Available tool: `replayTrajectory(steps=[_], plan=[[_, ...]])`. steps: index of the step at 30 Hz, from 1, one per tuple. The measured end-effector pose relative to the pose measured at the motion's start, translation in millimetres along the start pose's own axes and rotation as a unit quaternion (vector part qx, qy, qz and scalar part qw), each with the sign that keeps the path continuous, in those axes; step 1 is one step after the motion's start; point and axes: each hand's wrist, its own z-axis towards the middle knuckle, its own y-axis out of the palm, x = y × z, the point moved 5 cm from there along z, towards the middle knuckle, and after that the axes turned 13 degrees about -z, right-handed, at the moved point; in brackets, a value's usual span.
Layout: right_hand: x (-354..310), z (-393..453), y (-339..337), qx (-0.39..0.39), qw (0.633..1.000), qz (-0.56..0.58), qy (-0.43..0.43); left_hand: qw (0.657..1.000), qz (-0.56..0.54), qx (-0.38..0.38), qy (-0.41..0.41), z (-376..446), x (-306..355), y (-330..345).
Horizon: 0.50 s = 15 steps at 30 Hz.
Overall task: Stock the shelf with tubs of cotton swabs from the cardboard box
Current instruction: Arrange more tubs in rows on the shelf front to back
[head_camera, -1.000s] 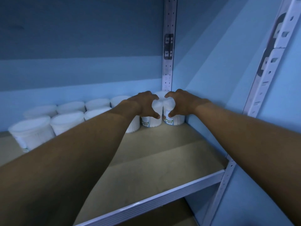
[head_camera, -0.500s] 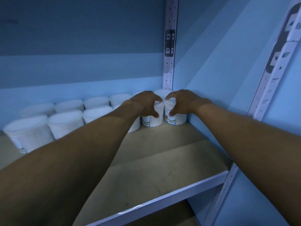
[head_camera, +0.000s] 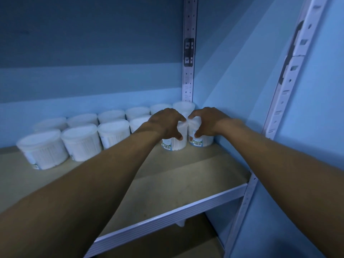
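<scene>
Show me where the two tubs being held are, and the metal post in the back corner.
Left hand's tub [head_camera: 176,145]: head view, lower front wall by the barcode.
Right hand's tub [head_camera: 203,142]: head view, lower front wall above the label.
Corner post [head_camera: 189,25]: head view, upper perforated strip.

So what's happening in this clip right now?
A person is stocking a shelf with tubs of cotton swabs. The left hand grips one tub and the right hand grips the tub beside it, both standing at the right end of the front row, by the corner. More tubs already sit in two rows to the left.
</scene>
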Motion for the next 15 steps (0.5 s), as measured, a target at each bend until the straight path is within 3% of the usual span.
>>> replayTrajectory(steps=[15], plan=[[-9,-86,-12,0.023,0.999,0.036,-0.019,1.0,0.01,-0.004,0.002,-72,40,-4]])
